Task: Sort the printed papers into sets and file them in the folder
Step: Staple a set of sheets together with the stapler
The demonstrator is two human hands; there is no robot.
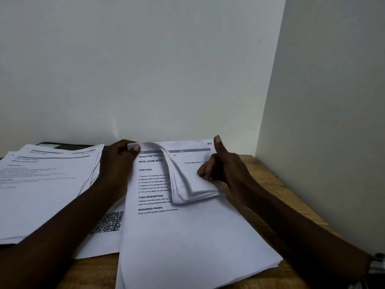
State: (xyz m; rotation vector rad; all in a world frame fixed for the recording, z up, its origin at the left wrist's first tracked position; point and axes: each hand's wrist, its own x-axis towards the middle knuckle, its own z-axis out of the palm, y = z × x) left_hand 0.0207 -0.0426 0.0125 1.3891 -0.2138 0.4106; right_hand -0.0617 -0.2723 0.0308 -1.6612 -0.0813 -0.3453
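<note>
Wooden table [268, 180] set in a corner of plain pale walls [166, 59].

Near stack: thick pile of white printed sheets [187, 236] lying flat at table centre. Top page reads "Replace Toilet Paper…", with headings INITIAL SCENE SETUP, TASK GOAL, TASK DESCRIPTION, REQUIRED PROPS. Handwritten "65" at its far right corner.

Left hand [118, 161]: thumb and fingers pinched closed on the far left corner of several sheets, lifting it off the pile.

Right hand [220, 165]: thumb up, fingers curled onto a curled-over bundle of white sheets [187, 184], which bends down across the middle of the top page. Bundle is motion-blurred; sheet count not readable.

Second pile: fanned white printed pages [45, 184] to the left, just beside the near stack. One sheet under it shows a black QR code [109, 222].

Dark flat folder-like object [62, 146] partly under the far edge of the fanned pile; cannot confirm what it is.

Metal wristband [377, 265] on the right wrist.
</note>
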